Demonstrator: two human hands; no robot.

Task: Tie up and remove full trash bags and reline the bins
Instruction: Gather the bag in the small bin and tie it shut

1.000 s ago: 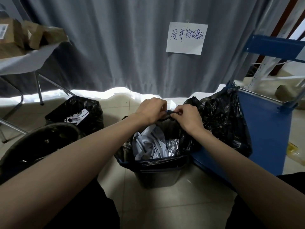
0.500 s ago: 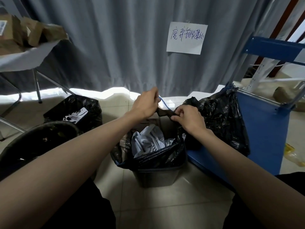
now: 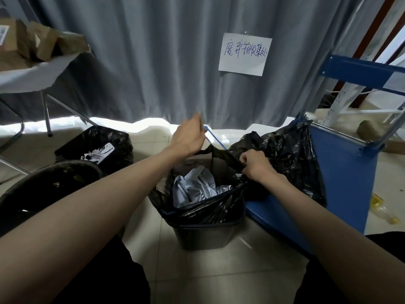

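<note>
Trash bag [image 3: 210, 207] sits in the small bin [image 3: 206, 233] at frame centre. Right hand [image 3: 255, 164] pinches the gathered far rim to anchor it, while left hand [image 3: 189, 137], closed around the blue drawstring [image 3: 213, 138], holds it up and away, likely to cinch the mouth shut over the paper waste [image 3: 192, 187].

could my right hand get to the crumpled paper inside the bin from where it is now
Probably yes. The right hand grips the trash bag at its rim, just above the crumpled paper. The bag mouth is open there, but letting go would slacken the blue drawstring.
</note>
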